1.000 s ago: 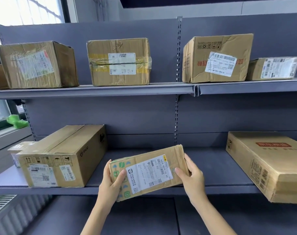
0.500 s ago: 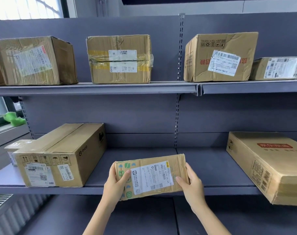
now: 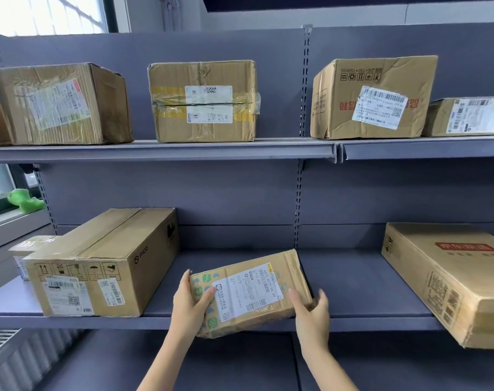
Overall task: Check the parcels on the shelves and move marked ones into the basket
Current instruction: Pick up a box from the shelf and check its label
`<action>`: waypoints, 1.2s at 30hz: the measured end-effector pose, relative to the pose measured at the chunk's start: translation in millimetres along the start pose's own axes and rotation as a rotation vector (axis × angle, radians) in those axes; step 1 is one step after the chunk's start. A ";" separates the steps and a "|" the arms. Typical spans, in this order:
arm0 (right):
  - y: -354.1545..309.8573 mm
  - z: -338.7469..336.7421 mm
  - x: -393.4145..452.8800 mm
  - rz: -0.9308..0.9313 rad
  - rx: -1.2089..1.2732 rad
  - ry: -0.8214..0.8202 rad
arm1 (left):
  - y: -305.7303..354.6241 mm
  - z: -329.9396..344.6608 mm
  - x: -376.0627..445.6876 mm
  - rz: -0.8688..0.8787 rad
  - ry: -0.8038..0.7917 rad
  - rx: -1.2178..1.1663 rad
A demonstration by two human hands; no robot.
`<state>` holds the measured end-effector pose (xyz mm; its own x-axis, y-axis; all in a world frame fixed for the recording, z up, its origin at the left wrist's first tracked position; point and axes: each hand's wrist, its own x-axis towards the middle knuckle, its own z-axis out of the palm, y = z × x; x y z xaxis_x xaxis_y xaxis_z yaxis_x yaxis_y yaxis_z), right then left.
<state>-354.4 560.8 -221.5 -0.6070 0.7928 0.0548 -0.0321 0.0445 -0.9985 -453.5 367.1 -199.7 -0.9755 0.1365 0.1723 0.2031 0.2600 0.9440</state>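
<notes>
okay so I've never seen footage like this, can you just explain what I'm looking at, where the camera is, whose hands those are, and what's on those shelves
No machine here: a person wears a wide-angle camera on the head, so the single view looks forward and down at their own bare arms.

The left hand and right hand hold a small parcel by its two ends, tilted, label up, over the front edge of the lower shelf of a grey rack.

Also on that shelf: a long PICO box on the left, with a smaller box partly hidden behind it, and a flat box on the right overhanging the edge.

The upper shelf carries four labelled cartons in full view, and the edge of another at far left.

No basket is visible.
</notes>
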 end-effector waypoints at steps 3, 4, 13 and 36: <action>8.8 6.2 -13.2 0.040 0.059 -0.046 | 0.6 -3.0 3.2 0.016 -0.022 -0.012; 11.3 8.3 -17.6 0.058 0.090 -0.063 | -1.3 -5.0 5.5 0.028 -0.032 0.013; 28.4 34.0 -51.1 0.294 0.369 -0.308 | -8.8 -21.5 -11.6 0.095 -0.227 0.345; -18.2 51.7 -24.0 -0.107 0.016 -0.631 | 40.1 -1.2 -14.5 0.001 -0.083 0.190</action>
<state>-380.2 509.5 -204.7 -0.9504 0.2738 0.1479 -0.1274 0.0912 -0.9876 -431.3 374.5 -164.0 -0.9667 0.2128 0.1421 0.2239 0.4343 0.8725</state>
